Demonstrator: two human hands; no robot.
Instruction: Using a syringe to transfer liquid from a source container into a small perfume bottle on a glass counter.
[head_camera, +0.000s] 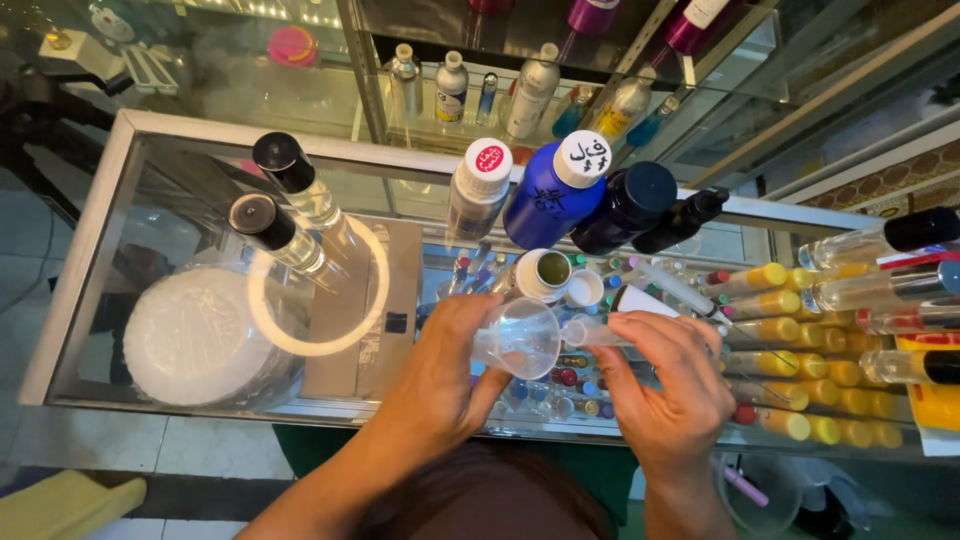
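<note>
The beaker (520, 338) in the left hand (440, 375) is clear, glossy plastic or glass; which, I cannot tell. The syringe (590, 332) in the right hand (665, 385) looks like translucent plastic. The counter (180, 180) is smooth, reflective glass in a brushed metal frame. The blue bottle (545, 205) is glossy plastic with a matt white cap. The tall bottles (300, 215) are clear glass with shiny black caps. A box (370, 330) is matt cardboard.

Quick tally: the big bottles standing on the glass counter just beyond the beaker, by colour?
Blue bottle, white cap: 1
Dark navy bottle: 1
Black bottle: 1
Clear bottle, white cap: 1
Clear bottles, black caps: 2
Total: 6
</note>
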